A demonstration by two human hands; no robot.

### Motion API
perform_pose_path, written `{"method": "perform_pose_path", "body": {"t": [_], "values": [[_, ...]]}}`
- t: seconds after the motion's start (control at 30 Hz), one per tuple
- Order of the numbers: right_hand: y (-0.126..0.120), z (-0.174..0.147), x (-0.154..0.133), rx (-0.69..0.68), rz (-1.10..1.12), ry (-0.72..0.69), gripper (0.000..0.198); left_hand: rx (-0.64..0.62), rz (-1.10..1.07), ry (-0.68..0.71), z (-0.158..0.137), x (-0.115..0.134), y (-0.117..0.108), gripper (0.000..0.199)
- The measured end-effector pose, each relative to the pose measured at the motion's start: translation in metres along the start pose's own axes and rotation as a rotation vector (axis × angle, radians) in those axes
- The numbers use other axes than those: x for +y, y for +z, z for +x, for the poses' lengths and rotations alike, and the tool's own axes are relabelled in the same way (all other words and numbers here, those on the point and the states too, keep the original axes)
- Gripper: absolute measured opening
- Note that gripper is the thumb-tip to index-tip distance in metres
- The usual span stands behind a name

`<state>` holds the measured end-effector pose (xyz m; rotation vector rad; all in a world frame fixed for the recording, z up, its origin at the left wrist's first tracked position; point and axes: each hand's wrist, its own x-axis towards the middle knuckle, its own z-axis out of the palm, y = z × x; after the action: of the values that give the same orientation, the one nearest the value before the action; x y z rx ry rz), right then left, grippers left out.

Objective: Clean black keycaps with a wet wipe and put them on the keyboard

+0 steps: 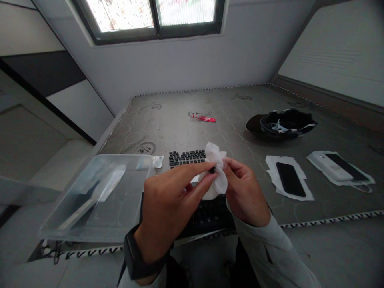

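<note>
Mattress [231, 136] lies below the window [186, 14], bearing a clear bin [120, 212] with pale strips [112, 183] inside. Left hand [168, 198] pinches a black piece [213, 170]; right hand [246, 192] grips tissue [221, 183] touching it, above the keyboard [211, 214].

The grey mattress [168, 120] bore a cap [255, 126], a red item [207, 119], two white sheets [271, 162], a clear box [127, 212] and — nearer its front edge — black keys [186, 157] beyond a keyboard [211, 214].

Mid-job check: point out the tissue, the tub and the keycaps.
Tissue [221, 185]: head view, its lower part.
Tub [117, 210]: head view, bare part of its floor.
Keycaps [189, 157]: head view, middle of the group's visible part.
</note>
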<state>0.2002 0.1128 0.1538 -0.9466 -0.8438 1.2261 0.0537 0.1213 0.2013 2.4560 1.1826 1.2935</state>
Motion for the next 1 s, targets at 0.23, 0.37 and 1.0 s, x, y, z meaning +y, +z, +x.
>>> {"method": "perform_pose_path", "body": {"t": [0.23,0.37,1.0], "values": [[0.005,-0.003,-0.007,-0.085,0.131,0.088,0.022,0.094,-0.036,-0.075,-0.002,0.003,-0.003,0.018],[0.006,-0.005,-0.004,-0.221,0.182,0.107,0.021,0.024,-0.067,-0.064,-0.001,0.000,-0.002,0.020],[0.007,-0.018,-0.023,-0.053,-0.249,-0.107,0.013,-0.148,0.208,0.084,-0.009,0.005,-0.019,0.018]]}}
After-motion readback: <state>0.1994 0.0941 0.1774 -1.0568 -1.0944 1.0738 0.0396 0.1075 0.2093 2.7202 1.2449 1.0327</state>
